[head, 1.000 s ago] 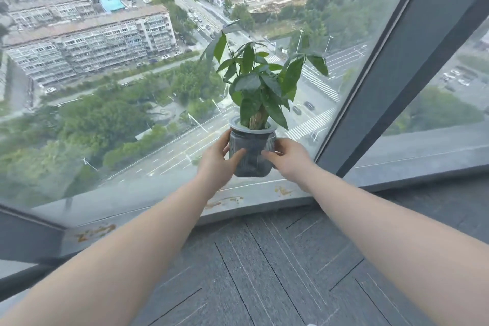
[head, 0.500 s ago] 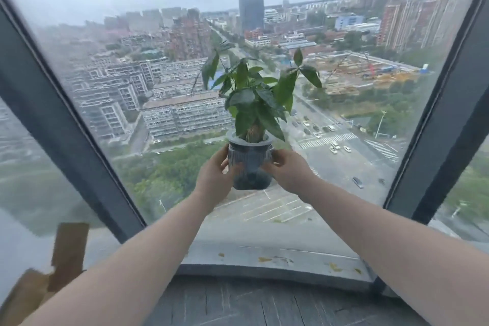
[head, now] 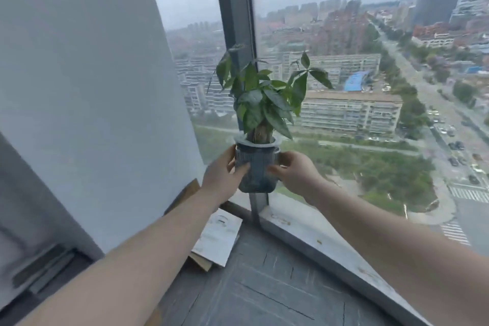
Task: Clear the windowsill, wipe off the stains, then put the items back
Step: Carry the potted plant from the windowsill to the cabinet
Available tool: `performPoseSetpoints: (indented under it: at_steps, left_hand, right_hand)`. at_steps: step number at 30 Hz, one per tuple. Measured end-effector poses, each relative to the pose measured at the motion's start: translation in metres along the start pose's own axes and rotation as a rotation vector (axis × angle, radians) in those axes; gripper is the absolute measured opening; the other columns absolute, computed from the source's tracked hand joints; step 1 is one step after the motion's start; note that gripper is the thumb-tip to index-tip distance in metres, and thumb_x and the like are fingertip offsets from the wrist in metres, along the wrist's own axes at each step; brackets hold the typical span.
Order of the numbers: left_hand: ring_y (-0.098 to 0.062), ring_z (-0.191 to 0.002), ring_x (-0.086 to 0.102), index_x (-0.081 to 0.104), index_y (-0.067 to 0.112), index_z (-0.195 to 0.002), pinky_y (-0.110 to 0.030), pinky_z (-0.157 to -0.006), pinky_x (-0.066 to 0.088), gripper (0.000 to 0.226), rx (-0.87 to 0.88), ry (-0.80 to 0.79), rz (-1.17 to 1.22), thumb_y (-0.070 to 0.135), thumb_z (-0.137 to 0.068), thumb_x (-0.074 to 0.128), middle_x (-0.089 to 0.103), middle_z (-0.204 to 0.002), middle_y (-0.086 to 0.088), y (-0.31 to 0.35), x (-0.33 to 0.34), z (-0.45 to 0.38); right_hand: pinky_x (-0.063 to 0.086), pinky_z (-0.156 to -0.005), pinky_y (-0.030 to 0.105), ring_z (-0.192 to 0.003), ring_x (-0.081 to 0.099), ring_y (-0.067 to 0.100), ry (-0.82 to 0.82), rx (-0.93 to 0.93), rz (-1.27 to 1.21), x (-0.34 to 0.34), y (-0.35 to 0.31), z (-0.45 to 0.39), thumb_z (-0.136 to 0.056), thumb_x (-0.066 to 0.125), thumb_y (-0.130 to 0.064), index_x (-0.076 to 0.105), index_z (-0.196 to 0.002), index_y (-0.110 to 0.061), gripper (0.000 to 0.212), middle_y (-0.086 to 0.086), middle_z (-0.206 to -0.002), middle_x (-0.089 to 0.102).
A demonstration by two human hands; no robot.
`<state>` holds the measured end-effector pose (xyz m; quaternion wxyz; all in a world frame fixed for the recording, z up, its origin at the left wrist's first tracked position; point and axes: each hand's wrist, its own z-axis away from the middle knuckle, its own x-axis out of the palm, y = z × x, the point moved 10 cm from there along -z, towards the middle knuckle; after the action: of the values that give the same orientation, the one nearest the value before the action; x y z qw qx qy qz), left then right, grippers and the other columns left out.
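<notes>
Since half a second ago the whole scene has swung: the dark window post that stood at the left edge now rises through the upper middle of the frame, a pale wall fills the upper left, and the potted plant (head: 258, 164), then held in front of the glass over the street, now hangs in front of that post. In the head view, the left hand (head: 223, 178) grips the pot's left side, thumb across the front and fingers (head: 229, 159) curled round the back. The right hand (head: 296, 174) grips the right side, its thumb pressed on the lower front of the pot. Both hands hold the pot in the air at the frame's centre, clear above the windowsill (head: 312, 233). The pot is a rounded, ribbed, grey-blue plastic cup that looks translucent, with a white inner liner flaring out as a lip at the top. Inside stands a plant with a thick pale braided stem and broad, glossy, pointed green leaves spreading up and right. The sill is a smooth grey ledge running from the centre to the lower right, marked with small yellow-brown stains (head: 281, 219). At lower centre, white paper (head: 219, 239) lies over brown cardboard (head: 201, 262) on dark grey carpet tiles (head: 264, 288).
</notes>
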<state>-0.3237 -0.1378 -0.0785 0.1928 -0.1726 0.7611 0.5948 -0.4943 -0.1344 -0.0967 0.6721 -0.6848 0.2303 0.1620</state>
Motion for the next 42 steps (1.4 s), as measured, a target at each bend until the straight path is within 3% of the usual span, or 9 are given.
performPoseSetpoints:
  at_steps: [5,12,15,20,24,28,33,38,42]
  left_hand:
    - [-0.016,-0.123,0.055,0.05,0.028,-0.133,-0.033,-0.101,0.045,0.044,-0.097,0.18,-0.085,0.023,-0.091,0.06,0.058,-0.133,0.01,-0.061,-0.148,0.082]
    - [-0.015,-0.124,0.053,0.047,0.024,-0.137,-0.031,-0.104,0.042,0.051,-0.219,0.41,-0.09,0.02,-0.089,0.064,0.057,-0.135,0.005,-0.146,-0.358,0.241]
    - [-0.011,-0.119,0.056,0.048,0.022,-0.137,-0.026,-0.101,0.043,0.051,-0.251,0.487,-0.065,0.015,-0.089,0.064,0.06,-0.13,0.007,-0.181,-0.443,0.323]
    - [-0.01,-0.121,0.053,0.047,0.026,-0.137,-0.021,-0.095,0.043,0.052,-0.347,0.66,-0.1,0.016,-0.089,0.064,0.056,-0.124,0.012,-0.234,-0.572,0.461]
    - [-0.014,-0.121,0.054,0.048,0.021,-0.136,-0.03,-0.106,0.041,0.051,-0.454,0.769,-0.141,0.015,-0.088,0.065,0.057,-0.125,0.008,-0.269,-0.649,0.563]
    - [-0.019,-0.122,0.056,0.05,0.023,-0.134,-0.038,-0.106,0.043,0.05,-0.541,0.909,-0.143,0.014,-0.088,0.065,0.058,-0.133,0.004,-0.307,-0.714,0.656]
    - [-0.017,-0.119,0.059,0.052,0.025,-0.132,-0.04,-0.105,0.044,0.048,-0.664,1.052,-0.168,0.014,-0.087,0.066,0.059,-0.128,0.011,-0.363,-0.803,0.763]
    - [-0.013,-0.117,0.059,0.055,0.024,-0.129,-0.034,-0.105,0.044,0.048,-0.744,1.196,-0.199,0.01,-0.084,0.068,0.062,-0.121,0.012,-0.405,-0.902,0.851]
    - [-0.012,-0.115,0.061,0.057,0.026,-0.126,-0.039,-0.103,0.047,0.048,-0.831,1.301,-0.192,0.017,-0.08,0.071,0.066,-0.122,0.007,-0.43,-0.965,0.93]
  right_hand:
    - [0.054,-0.074,0.036,-0.087,0.065,0.026,-0.188,-0.136,0.047,0.136,-0.097,0.047,-0.087,0.066,-0.034,0.066,-0.105,-0.009,0.031,0.008,-0.102,0.071]
    - [0.053,-0.086,0.043,-0.1,0.066,0.031,-0.395,-0.277,0.009,0.327,-0.235,0.179,-0.09,0.062,-0.031,0.066,-0.108,-0.005,0.032,0.014,-0.11,0.07]
    - [0.054,-0.075,0.038,-0.09,0.066,0.029,-0.493,-0.326,-0.017,0.412,-0.288,0.247,-0.091,0.062,-0.029,0.066,-0.107,-0.006,0.028,0.012,-0.107,0.071]
    - [0.049,-0.083,0.031,-0.103,0.064,0.026,-0.637,-0.481,-0.012,0.548,-0.37,0.361,-0.09,0.063,-0.03,0.067,-0.111,-0.01,0.029,0.004,-0.107,0.07]
    - [0.048,-0.076,0.032,-0.091,0.064,0.028,-0.764,-0.556,0.048,0.641,-0.418,0.444,-0.088,0.064,-0.031,0.07,-0.093,-0.011,0.021,0.008,-0.094,0.07]
    - [0.038,-0.058,0.028,-0.069,0.053,0.024,-0.904,-0.642,0.107,0.734,-0.463,0.518,-0.089,0.062,-0.033,0.053,-0.065,-0.018,0.03,0.001,-0.065,0.055]
    - [0.05,-0.066,0.035,-0.074,0.061,0.027,-1.077,-0.729,0.084,0.858,-0.518,0.611,-0.086,0.063,-0.03,0.07,-0.084,-0.009,0.022,0.009,-0.078,0.069]
    - [0.041,-0.057,0.027,-0.074,0.057,0.024,-1.235,-0.802,0.047,0.985,-0.584,0.693,-0.088,0.062,-0.028,0.068,-0.088,-0.011,0.018,0.003,-0.077,0.065]
    - [0.05,-0.072,0.033,-0.085,0.064,0.027,-1.354,-0.833,0.031,1.06,-0.627,0.771,-0.087,0.063,-0.029,0.07,-0.099,-0.01,0.024,0.008,-0.093,0.072]
